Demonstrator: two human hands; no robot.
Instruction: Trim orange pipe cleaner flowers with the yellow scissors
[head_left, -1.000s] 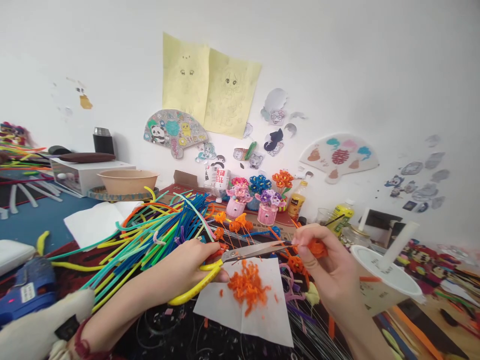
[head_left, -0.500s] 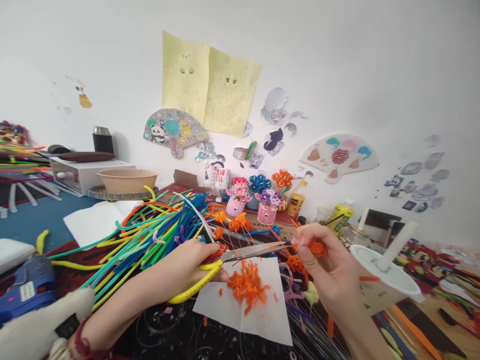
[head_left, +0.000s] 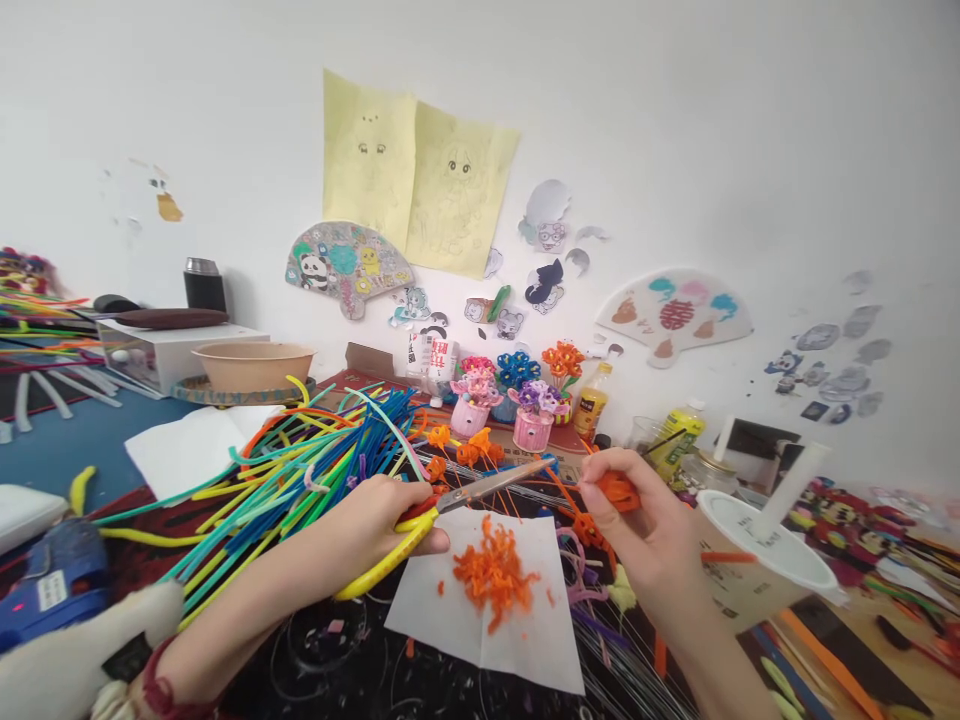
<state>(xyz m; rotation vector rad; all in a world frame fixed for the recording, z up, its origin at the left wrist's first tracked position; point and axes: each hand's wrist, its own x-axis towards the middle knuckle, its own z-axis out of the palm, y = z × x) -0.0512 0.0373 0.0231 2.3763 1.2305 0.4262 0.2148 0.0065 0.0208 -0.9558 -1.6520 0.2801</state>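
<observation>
My left hand [head_left: 394,515] grips the yellow handles of a pair of scissors [head_left: 487,487], whose blades point right and look nearly together. The fingers of my right hand [head_left: 649,515] pinch an orange fuzzy piece [head_left: 619,490], partly hidden by them; it resembles pipe cleaner. A small gap separates the blade tips from this piece. Below both hands, a heap of orange fuzzy clippings [head_left: 495,575] lies on a white paper sheet [head_left: 480,650]. Behind the scissors stand several small orange flowers [head_left: 472,450] on thin stems.
Bundled coloured pipe cleaners [head_left: 322,470] spread on the left, with a blue glue gun [head_left: 56,580] nearer me. Small potted fuzzy flowers [head_left: 534,420] and bottles [head_left: 595,400] line the wall. A white spool stand [head_left: 765,540] is at right.
The scissor blades have drawn away from the orange piece and come nearly together, tips tilted slightly upward. My right hand has shifted slightly and still holds the piece.
</observation>
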